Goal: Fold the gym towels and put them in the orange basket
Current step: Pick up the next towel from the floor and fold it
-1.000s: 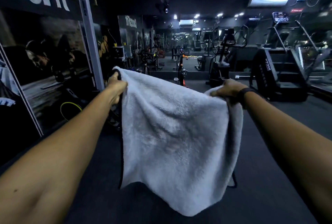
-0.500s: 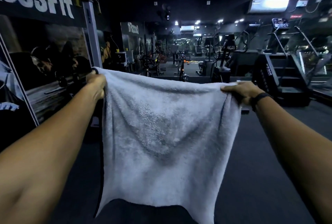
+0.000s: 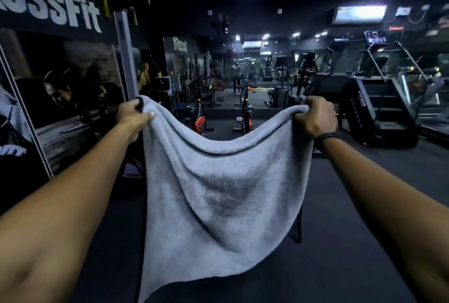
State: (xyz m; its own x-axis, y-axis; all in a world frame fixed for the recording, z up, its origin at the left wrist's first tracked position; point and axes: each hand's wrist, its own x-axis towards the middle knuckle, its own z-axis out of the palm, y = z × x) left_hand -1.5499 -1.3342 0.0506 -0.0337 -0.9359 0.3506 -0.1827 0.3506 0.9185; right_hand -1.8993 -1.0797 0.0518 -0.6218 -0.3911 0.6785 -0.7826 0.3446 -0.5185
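Over a dark matte gym floor [image 3: 352,242], machines at 12 to 2 o'clock: one pale grey fluffy terry towel [image 3: 218,200], dark-edged, sagging mid-air; left hand [image 3: 132,117] and right hand [image 3: 315,118] each clench an upper corner.

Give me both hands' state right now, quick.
Left hand: grips the grey towel at its top left corner.
Right hand: grips the towel's top right corner.

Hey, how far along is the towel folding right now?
Nothing looks finished: no folded towels and no orange basket are in view. In hand is one grey towel, hanging open with its top edge sagging, the left hand and right hand each holding a grip on an upper corner. Left: fold it, basket it, then any others.
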